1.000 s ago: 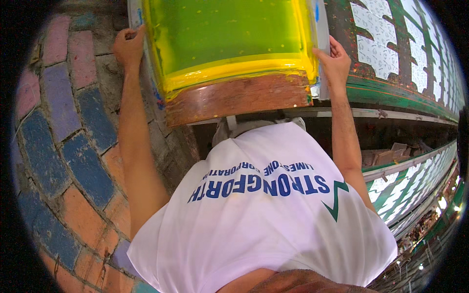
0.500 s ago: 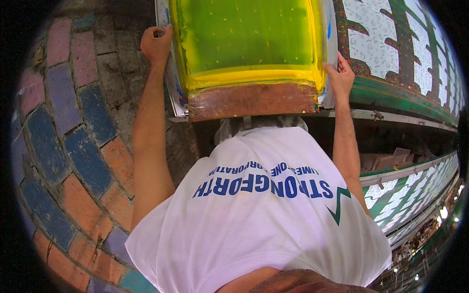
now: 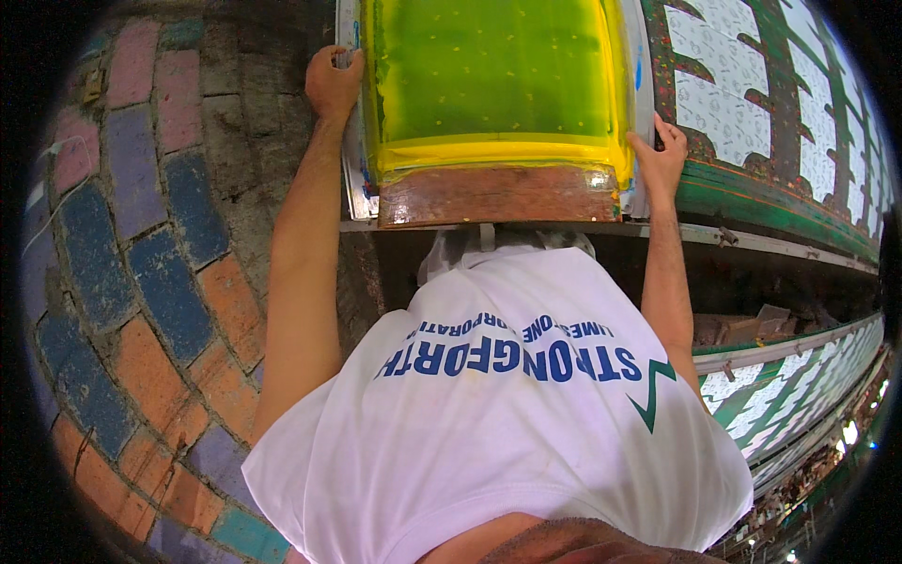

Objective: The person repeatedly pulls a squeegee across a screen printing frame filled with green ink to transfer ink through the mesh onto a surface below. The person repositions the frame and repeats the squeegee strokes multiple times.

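Note:
A screen frame (image 3: 642, 56) with a yellow-green mesh (image 3: 498, 80) lies in front of me, with a brown wooden board (image 3: 489, 195) along its near end. My left hand (image 3: 333, 83) is closed on the frame's left edge near the top of the view, fingers curled. My right hand (image 3: 662, 152) grips the right edge a little lower, thumb on the frame and fingertips partly hidden along it.
On the right are long green tables (image 3: 714, 193) bearing rows of white printed cut pieces (image 3: 714, 113), with metal rails (image 3: 799, 235) along their edges and scraps of board (image 3: 742, 324) beneath. Brick paving (image 3: 178, 291), painted pink, blue, purple and orange, covers the floor at left.
The screen frame and both my hands have shifted to the right in the view, and the frame has straightened slightly. Both hands have stayed on its edges.

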Demonstrator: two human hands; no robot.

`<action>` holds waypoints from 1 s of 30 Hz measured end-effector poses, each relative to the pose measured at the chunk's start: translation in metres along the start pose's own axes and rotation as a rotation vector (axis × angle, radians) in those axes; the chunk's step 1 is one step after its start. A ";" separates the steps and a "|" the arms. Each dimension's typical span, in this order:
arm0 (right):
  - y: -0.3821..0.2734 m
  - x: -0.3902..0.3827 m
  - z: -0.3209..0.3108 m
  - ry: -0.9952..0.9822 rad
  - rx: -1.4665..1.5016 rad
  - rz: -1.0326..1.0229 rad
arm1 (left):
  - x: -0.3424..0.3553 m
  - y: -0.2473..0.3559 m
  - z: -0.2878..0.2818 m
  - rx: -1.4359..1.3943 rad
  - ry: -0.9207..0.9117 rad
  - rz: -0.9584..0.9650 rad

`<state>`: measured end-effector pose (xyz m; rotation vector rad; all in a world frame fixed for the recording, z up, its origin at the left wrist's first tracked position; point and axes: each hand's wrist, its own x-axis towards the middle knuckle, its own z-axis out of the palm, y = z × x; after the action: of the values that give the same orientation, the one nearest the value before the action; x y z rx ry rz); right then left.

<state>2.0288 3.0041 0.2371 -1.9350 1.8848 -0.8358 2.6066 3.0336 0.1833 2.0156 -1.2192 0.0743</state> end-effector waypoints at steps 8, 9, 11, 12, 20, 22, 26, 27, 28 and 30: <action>0.000 0.003 0.001 -0.079 -0.047 0.073 | 0.001 -0.001 0.008 0.042 0.022 0.091; -0.002 0.002 0.002 -0.078 -0.033 0.078 | 0.002 -0.002 0.007 0.043 0.020 0.084; -0.002 0.002 0.003 -0.075 -0.025 0.080 | 0.000 -0.002 0.009 0.032 0.043 0.109; -0.002 0.002 0.003 -0.069 -0.034 0.079 | 0.000 -0.001 0.011 0.027 0.053 0.119; -0.009 -0.010 -0.006 -0.059 -0.011 0.032 | 0.002 -0.006 0.021 -0.040 -0.015 0.043; -0.015 -0.018 -0.007 -0.026 0.039 0.041 | 0.002 -0.008 0.024 -0.049 -0.015 0.030; -0.043 -0.034 -0.011 0.127 -0.013 -0.163 | 0.003 -0.013 0.027 -0.057 0.067 0.030; -0.052 -0.039 -0.012 0.146 -0.011 -0.239 | 0.003 -0.014 0.026 -0.036 0.109 0.049; -0.062 -0.043 -0.013 0.170 -0.006 -0.319 | 0.004 -0.014 0.026 -0.051 0.121 0.051; -0.083 -0.050 -0.012 0.143 0.005 -0.398 | 0.006 -0.011 0.021 -0.085 0.141 0.044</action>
<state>2.0899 3.0623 0.2869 -2.3441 1.5847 -1.1142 2.6116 3.0184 0.1644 1.8775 -1.1581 0.1802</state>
